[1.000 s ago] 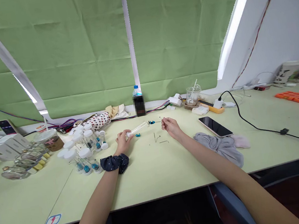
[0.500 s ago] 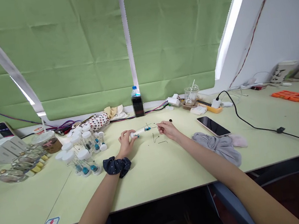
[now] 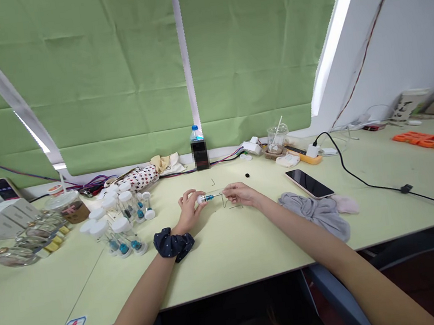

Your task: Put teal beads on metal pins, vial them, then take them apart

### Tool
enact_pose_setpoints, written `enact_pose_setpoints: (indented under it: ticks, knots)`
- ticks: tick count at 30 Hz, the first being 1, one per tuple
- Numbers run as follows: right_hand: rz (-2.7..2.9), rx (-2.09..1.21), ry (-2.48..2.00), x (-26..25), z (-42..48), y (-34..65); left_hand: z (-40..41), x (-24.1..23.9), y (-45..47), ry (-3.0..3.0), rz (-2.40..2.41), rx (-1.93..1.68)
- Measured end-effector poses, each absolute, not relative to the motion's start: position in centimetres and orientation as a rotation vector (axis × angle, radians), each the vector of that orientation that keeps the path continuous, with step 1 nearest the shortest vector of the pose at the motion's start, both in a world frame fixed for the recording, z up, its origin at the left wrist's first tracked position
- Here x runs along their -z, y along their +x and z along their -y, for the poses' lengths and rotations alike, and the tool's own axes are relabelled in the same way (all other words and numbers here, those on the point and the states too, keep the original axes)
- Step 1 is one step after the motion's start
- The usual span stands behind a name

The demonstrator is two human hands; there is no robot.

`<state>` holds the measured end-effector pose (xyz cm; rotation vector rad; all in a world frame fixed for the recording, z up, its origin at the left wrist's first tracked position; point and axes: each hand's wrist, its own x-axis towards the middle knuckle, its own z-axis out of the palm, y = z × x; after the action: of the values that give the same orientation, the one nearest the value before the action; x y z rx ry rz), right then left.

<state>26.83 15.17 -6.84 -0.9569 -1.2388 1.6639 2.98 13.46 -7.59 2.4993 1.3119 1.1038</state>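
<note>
My left hand (image 3: 189, 206) is closed round the white-capped end of a clear thin tube (image 3: 210, 197), held level just above the pale green table (image 3: 228, 256). A small blue part (image 3: 208, 198) sits inside the tube. My right hand (image 3: 239, 194) pinches at the tube's open end, holding something thin that I cannot make out. A dark dotted scrunchie (image 3: 173, 243) is on my left wrist. Bent wire pieces (image 3: 233, 205) lie on the table under my right hand.
Several white-capped clear vials with blue parts (image 3: 123, 216) stand at left, beside glass bottles (image 3: 33, 243) and a lidded drink cup (image 3: 64, 205). A water bottle (image 3: 200, 148) stands at the back. A phone (image 3: 308, 183), grey cloth (image 3: 318, 213) and black cable (image 3: 365, 181) lie right.
My two hands have come together and nearer to me. The blue part that lay on the table is now inside the tube, and my right hand has closed in on the tube's open end.
</note>
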Motion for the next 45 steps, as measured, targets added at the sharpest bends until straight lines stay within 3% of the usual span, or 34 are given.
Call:
enact_pose_setpoints:
  ticks: [10, 13, 20, 24, 45]
  knots:
    - [1.251, -1.597, -0.947, 6.5, -15.6, 27.4, -13.6, 7.6, 3.3, 2.416, -1.346, -1.155]
    - [1.26, -1.421, -0.968, 6.3, -16.2, 28.5, -14.5, 7.9, 2.3, 2.229, -1.461, -1.294]
    - [1.981, -0.998, -1.244, 7.1, -16.7, 29.9, -15.3, 8.3, 0.9, 1.879, -1.627, -1.414]
    - [2.119, -0.798, -1.275, 7.5, -16.7, 29.6, -15.3, 8.5, 1.1, 1.867, -1.615, -1.425]
    - [2.209, -0.619, -1.336, 8.4, -16.7, 28.9, -15.7, 8.8, 0.9, 1.941, -1.568, -1.47]
